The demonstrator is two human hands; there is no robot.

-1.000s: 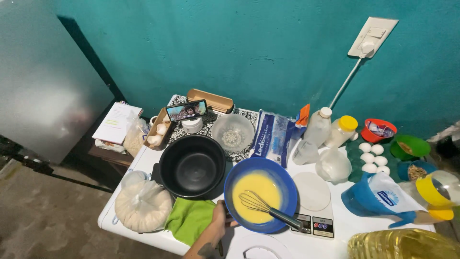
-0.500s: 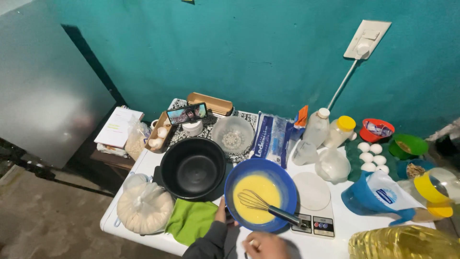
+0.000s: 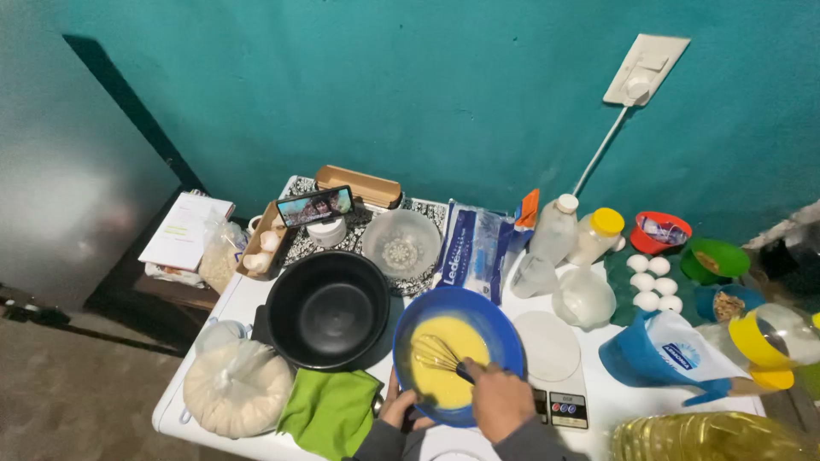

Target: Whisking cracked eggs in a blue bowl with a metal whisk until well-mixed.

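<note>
Right hand [image 3: 501, 399]: closed on whisk [image 3: 437, 353], in batter. Left hand [image 3: 400, 408]: gripping blue bowl [image 3: 457, 352] rim, near surface [image 3: 589, 401] edge. Risk: vigorous whisking could slop batter onto scale [image 3: 564, 408].

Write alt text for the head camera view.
A right hand holds a whisk in yellow batter inside a blue bowl, steadied by the left hand. A black pot, green cloth and eggs crowd the white table.
</note>
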